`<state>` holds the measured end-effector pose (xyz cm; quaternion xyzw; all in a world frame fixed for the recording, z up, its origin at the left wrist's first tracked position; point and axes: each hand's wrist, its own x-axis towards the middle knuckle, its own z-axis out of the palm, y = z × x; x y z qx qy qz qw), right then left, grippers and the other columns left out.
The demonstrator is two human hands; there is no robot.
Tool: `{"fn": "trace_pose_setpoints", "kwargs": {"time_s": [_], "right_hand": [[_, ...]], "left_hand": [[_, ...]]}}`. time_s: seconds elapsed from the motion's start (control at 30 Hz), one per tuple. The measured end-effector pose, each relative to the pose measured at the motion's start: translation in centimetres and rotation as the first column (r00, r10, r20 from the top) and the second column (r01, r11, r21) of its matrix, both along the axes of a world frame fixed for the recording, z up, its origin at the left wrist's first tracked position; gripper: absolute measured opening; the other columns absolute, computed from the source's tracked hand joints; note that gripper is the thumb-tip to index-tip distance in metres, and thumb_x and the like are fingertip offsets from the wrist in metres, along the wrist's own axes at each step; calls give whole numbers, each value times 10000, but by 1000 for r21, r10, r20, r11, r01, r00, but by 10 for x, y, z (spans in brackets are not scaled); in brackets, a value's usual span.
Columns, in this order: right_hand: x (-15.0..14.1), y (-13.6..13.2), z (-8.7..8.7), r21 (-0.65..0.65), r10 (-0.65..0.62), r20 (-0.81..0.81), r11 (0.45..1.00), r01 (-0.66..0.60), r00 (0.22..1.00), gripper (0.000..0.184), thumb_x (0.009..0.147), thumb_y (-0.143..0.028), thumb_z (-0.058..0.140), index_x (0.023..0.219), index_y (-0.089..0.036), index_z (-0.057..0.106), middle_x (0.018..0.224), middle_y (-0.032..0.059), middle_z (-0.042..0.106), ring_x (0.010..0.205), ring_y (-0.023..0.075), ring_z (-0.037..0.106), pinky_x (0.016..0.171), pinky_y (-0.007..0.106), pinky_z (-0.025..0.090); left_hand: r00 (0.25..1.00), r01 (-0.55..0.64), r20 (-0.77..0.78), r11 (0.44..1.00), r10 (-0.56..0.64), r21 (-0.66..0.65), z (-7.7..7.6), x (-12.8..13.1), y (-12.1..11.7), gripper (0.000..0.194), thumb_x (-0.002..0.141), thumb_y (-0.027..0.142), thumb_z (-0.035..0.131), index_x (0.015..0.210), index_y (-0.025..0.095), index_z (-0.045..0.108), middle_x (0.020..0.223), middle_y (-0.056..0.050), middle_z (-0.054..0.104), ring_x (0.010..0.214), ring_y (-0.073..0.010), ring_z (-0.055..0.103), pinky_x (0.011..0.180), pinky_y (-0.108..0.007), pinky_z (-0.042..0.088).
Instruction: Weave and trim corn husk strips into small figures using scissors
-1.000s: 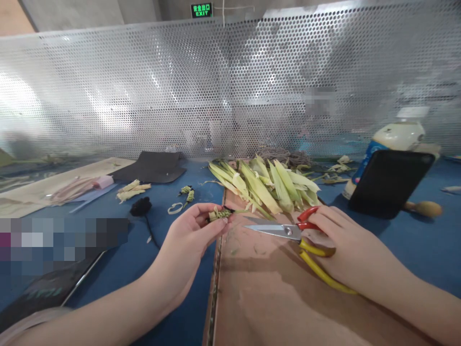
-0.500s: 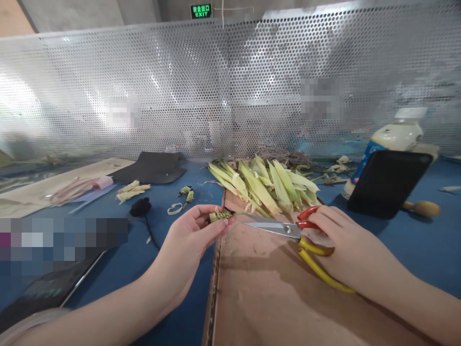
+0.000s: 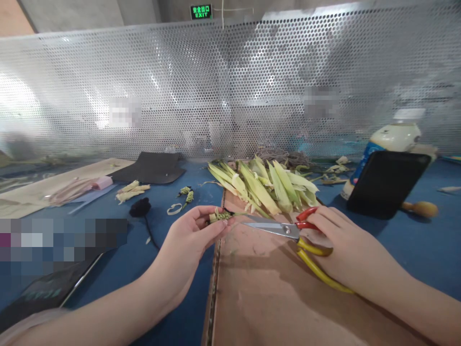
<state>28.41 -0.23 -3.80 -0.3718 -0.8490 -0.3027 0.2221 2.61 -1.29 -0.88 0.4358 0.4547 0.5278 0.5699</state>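
Between the thumb and fingers of my left hand point(image 3: 196, 235) is a small braided piece of green husk point(image 3: 220, 216), with a dark strand at its right end. My right hand point(image 3: 345, 245) grips scissors point(image 3: 281, 228) with red and yellow handles. Their blades are slightly parted and point left at the braided piece, their tips close to its right end; whether they touch it I cannot tell. Just beyond lies a pile of green corn husks point(image 3: 266, 187). More small braided pieces point(image 3: 187, 194) rest on the blue surface left of the pile, near a pale ring of strip point(image 3: 175, 209).
A brown board point(image 3: 266, 288) lies under the scissors. At right a black phone point(image 3: 389, 182) leans before a bottle point(image 3: 396, 134), near a wooden-ended tool point(image 3: 421, 208). At left are a black flower point(image 3: 140, 207), dark sheet point(image 3: 149, 167) and pink strips point(image 3: 75, 191). A perforated metal screen point(image 3: 216, 91) stands behind.
The scissors and my right hand have shifted very slightly left. My left hand keeps its pinch on the braided piece almost unmoved.
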Motion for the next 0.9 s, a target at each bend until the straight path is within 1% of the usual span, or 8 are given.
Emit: {"fn": "trace_pose_setpoints", "kwargs": {"time_s": [0.17, 0.33, 0.43, 0.5, 0.63, 0.8, 0.9], "right_hand": [[0, -1, 1, 10, -2, 13, 1000, 2, 1000, 154, 830, -183, 448, 707, -198, 539, 860, 56, 553, 865, 204, 519, 760, 345, 458], [0, 0, 1, 5, -4, 15, 1000, 4, 1000, 178, 836, -183, 423, 722, -197, 559, 861, 64, 553, 861, 208, 506, 765, 353, 461], [0, 0, 1, -29, -10, -6, 1000, 10, 1000, 173, 836, -190, 422, 747, -200, 569, 872, 67, 554, 866, 209, 503, 755, 355, 470], [0, 0, 0, -53, -6, -37, 999, 4, 999, 171, 836, -206, 426, 729, -202, 560, 861, 62, 557, 852, 206, 508, 734, 354, 477], [2, 1, -2, -84, 11, -76, 996, -18, 997, 163, 826, -221, 432, 747, -210, 573, 860, 61, 562, 854, 212, 515, 700, 355, 484], [2, 2, -5, -159, 5, -142, 987, -28, 990, 159, 812, -209, 438, 763, -202, 589, 859, 64, 574, 883, 211, 525, 753, 360, 478], [4, 2, -6, -182, -16, -150, 983, -12, 989, 138, 797, -209, 452, 780, -205, 589, 888, 65, 584, 923, 219, 529, 777, 363, 475]], "left_hand": [[999, -16, -47, 1000, 16, 0, 3, 1, -2, 241, 694, 240, 698, 894, 157, 592, 896, -59, 693, 880, -156, 629, 816, -251, 463], [997, -31, -68, 1000, 31, 5, 3, 2, -2, 250, 682, 234, 699, 897, 156, 598, 880, -60, 692, 864, -169, 632, 801, -265, 459], [997, -15, -75, 1000, 17, 18, 2, 2, -1, 236, 698, 227, 685, 905, 158, 594, 899, -64, 696, 882, -167, 632, 813, -260, 452], [998, 5, -70, 1000, -4, 25, 1, 1, 0, 222, 710, 220, 676, 905, 161, 587, 932, -69, 698, 923, -168, 629, 844, -259, 441], [996, 22, -82, 1000, -21, 17, 2, 1, -1, 224, 712, 221, 678, 909, 166, 587, 972, -80, 694, 962, -185, 627, 878, -284, 431], [998, 50, -45, 998, -48, 34, 1, 0, -2, 210, 710, 224, 682, 891, 170, 592, 960, -78, 698, 964, -189, 629, 892, -290, 428], [996, 73, -47, 997, -71, 40, -2, -1, -1, 196, 726, 228, 666, 894, 163, 589, 946, -81, 698, 951, -187, 630, 874, -287, 434]]}}
